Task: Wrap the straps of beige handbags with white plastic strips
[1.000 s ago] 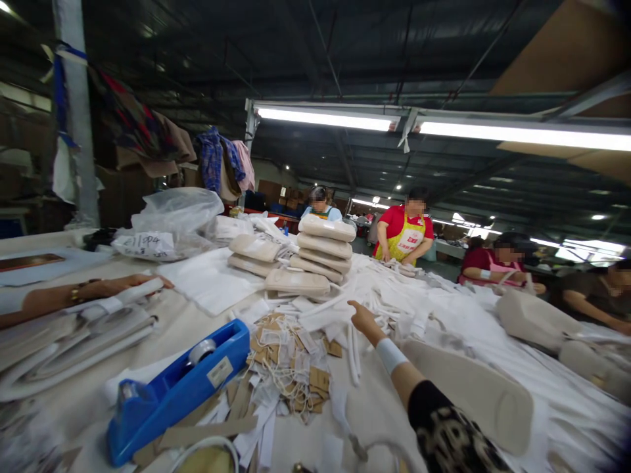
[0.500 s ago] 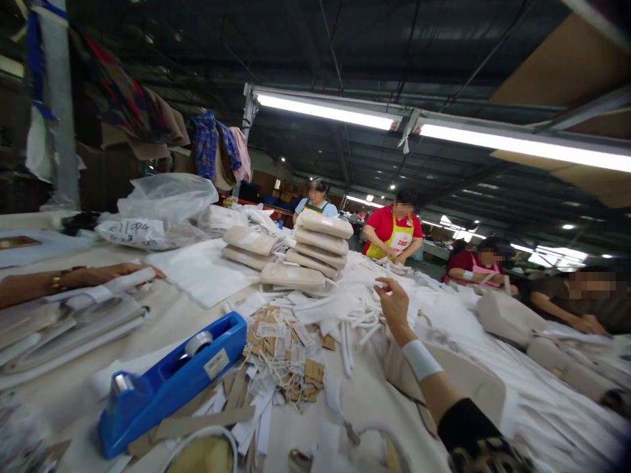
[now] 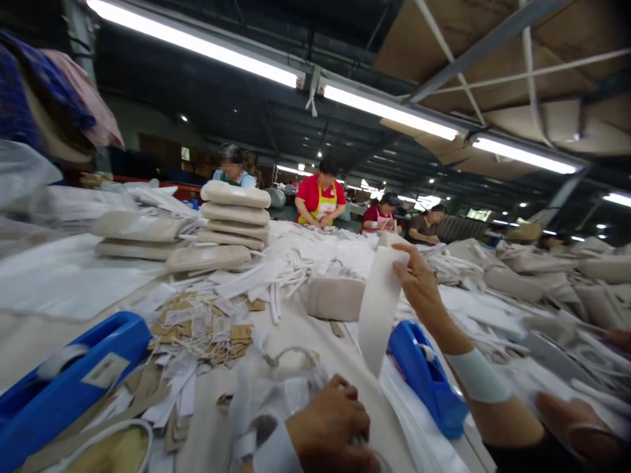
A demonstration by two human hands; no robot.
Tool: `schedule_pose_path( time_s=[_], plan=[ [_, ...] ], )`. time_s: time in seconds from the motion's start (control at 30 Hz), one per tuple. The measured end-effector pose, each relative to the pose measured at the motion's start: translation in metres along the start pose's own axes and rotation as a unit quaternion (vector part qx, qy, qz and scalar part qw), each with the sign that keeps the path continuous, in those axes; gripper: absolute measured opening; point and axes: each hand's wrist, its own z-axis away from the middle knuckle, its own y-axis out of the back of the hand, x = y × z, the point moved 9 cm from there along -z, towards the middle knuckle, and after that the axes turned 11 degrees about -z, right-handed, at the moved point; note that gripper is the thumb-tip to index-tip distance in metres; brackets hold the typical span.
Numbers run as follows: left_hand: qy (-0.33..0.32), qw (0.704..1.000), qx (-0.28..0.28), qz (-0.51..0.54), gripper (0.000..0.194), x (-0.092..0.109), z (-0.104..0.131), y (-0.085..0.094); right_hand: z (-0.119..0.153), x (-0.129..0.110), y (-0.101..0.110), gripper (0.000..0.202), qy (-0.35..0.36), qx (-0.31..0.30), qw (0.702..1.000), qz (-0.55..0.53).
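Note:
My right hand (image 3: 421,282) pinches the top end of a long white strip (image 3: 379,309), which hangs down towards the table; whether it is paper or thin foam I cannot make out. My left hand (image 3: 332,427), at the bottom middle, has its fingers curled in, and what they hold, if anything, is blurred. Close by lies a crumpled clear plastic piece (image 3: 283,387). A beige padded pouch (image 3: 336,299) sits just left of the strip. Beside my right forearm stands a blue tape dispenser (image 3: 426,381).
Another blue tape dispenser (image 3: 73,387) stands at the left, beside a heap of brown tags with strings (image 3: 207,322). Stacked beige pouches (image 3: 234,213) rise behind. More beige goods (image 3: 532,269) cover the right. A co-worker's hand (image 3: 574,420) shows at the right edge; several co-workers stand farther back.
The view has swung to the right. My right hand, holding nothing visible before, now grips the white strip. My left hand has come into view at the bottom.

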Motion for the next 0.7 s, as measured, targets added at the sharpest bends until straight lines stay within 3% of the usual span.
schedule_pose_path(
  time_s=[0.1,0.2,0.3,0.37,0.43,0.5,0.53,0.63,0.7],
  plan=[
    [0.004,1.0,-0.006,0.028,0.036,0.007,0.008,0.019,0.035,0.01,0.011,0.047,-0.017,-0.037,0.997,0.059],
    [-0.001,0.998,-0.021,0.051,0.031,0.012,0.006,0.032,0.089,0.035,-0.001,0.051,-0.07,-0.058,0.994,0.062],
    [-0.002,0.997,-0.038,0.066,0.031,0.014,0.003,0.036,0.145,0.064,-0.016,0.055,-0.141,-0.041,0.989,0.01],
    [0.005,0.997,-0.045,0.068,0.029,0.014,0.002,0.037,0.175,0.082,-0.028,0.046,-0.188,-0.071,0.979,-0.025],
    [0.016,0.996,-0.053,0.069,0.027,0.014,0.002,0.037,0.197,0.094,-0.036,0.024,-0.226,-0.142,0.963,-0.034],
    [0.025,0.995,-0.062,0.075,0.024,0.015,0.001,0.038,0.206,0.102,-0.028,0.012,-0.248,-0.174,0.953,-0.031],
    [0.029,0.994,-0.067,0.08,0.023,0.015,0.0,0.039,0.206,0.104,-0.017,0.014,-0.252,-0.159,0.954,-0.033],
    [0.043,0.991,-0.077,0.1,0.022,0.016,-0.002,0.042,0.202,0.106,0.023,0.051,-0.242,-0.08,0.964,-0.075],
    [0.055,0.989,-0.083,0.111,0.022,0.017,-0.004,0.044,0.208,0.106,0.029,0.071,-0.246,-0.101,0.956,-0.125]
  ],
)
